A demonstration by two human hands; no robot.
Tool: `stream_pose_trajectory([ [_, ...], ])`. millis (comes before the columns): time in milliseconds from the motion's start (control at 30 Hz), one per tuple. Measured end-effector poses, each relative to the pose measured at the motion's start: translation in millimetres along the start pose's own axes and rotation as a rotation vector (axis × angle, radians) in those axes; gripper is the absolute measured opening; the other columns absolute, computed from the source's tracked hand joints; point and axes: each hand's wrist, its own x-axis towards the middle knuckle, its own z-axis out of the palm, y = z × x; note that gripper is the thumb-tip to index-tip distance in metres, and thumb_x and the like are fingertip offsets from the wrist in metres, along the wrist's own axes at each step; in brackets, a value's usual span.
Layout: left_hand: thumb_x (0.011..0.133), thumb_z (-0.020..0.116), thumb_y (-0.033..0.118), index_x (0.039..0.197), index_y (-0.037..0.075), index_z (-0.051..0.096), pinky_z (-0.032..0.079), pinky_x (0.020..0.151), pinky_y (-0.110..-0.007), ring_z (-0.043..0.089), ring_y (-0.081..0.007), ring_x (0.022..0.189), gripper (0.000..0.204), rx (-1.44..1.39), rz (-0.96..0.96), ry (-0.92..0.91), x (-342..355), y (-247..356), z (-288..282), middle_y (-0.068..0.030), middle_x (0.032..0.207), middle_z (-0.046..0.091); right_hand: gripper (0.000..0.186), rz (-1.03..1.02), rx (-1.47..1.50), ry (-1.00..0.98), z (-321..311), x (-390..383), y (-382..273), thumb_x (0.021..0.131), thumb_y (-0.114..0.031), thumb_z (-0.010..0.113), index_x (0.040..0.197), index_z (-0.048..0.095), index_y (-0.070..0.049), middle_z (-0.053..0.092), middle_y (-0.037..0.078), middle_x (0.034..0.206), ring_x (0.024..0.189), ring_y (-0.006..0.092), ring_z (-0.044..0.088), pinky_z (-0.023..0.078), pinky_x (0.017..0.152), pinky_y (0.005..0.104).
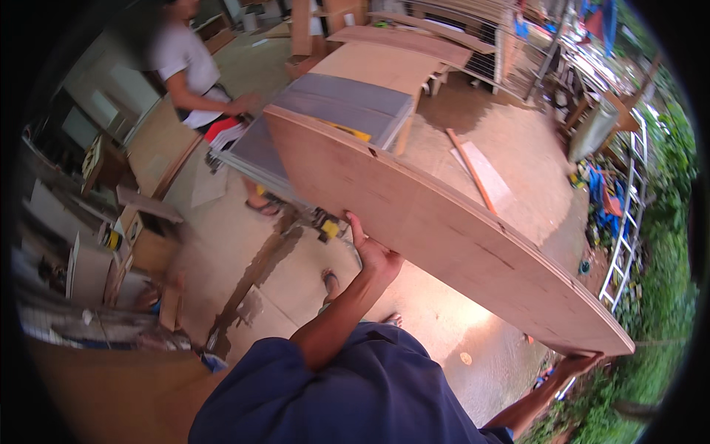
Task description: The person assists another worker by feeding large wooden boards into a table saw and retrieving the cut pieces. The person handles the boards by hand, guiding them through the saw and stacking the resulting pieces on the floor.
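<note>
Two bare hands carry one long plywood board point(436, 222) between them. The left hand point(373, 255) is pressed up against the board's lower long edge near its middle, fingers spread flat on the wood, thumb pointing up; its grip is a bracing hold on that edge. The right hand point(577, 364) is curled under the board's near end, its grip closed on the corner there, though the fingers are mostly hidden behind the wood.

The board is held tilted, clear of the concrete floor point(296, 274), its far end reaching over the near edge of a grey table saw surface point(333, 111); I cannot tell whether it rests on that surface or hangs just above it. The carrier's dark blue sleeve point(355, 392) fills the foreground.

Another person in a white shirt point(181, 55) stands at the surface's far left corner, one hand near its edge. More plywood sheets point(384, 63) are stacked beyond the saw, and a loose plank point(473, 170) lies on the floor.
</note>
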Motion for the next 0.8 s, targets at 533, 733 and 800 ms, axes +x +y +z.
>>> stream_pose_trajectory([
  [533, 0.081, 0.052, 0.080, 0.148, 0.014, 0.037, 0.046, 0.104, -0.051, 0.048, -0.0304, 0.131, 0.095, -0.258, 0.355, 0.051, -121, 175, -105, -0.0080, 0.145, 0.047, 0.087, -0.665, -0.017, -1.006, 142, -22, -184, 0.088, -0.039, 0.071, 0.152, 0.026, -0.003, 0.040, 0.014, 0.143, 0.128, 0.0291, 0.043, 0.032, 0.110, 0.0456],
  [733, 0.081, 0.054, 0.080, 0.149, 0.012, 0.036, 0.042, 0.106, -0.056, 0.047, -0.0336, 0.132, 0.097, -0.337, 0.352, 0.200, -160, 213, -218, -0.0104, 0.147, 0.045, 0.068, -0.674, 0.005, -1.342, 168, -164, -261, 0.088, -0.034, 0.069, 0.139, 0.032, -0.007, 0.038, 0.018, 0.138, 0.123, 0.0274, 0.041, 0.029, 0.105, 0.0455],
  [800, 0.083, 0.052, 0.079, 0.149, 0.012, 0.036, 0.040, 0.107, -0.058, 0.046, -0.0348, 0.133, 0.095, -0.318, 0.352, 0.161, -179, 228, -274, -0.0110, 0.149, 0.044, 0.066, -0.645, 0.039, -1.377, 187, -245, -262, 0.081, -0.035, 0.074, 0.127, 0.034, -0.009, 0.039, 0.012, 0.117, 0.105, 0.0214, 0.040, 0.030, 0.090, 0.0384],
])
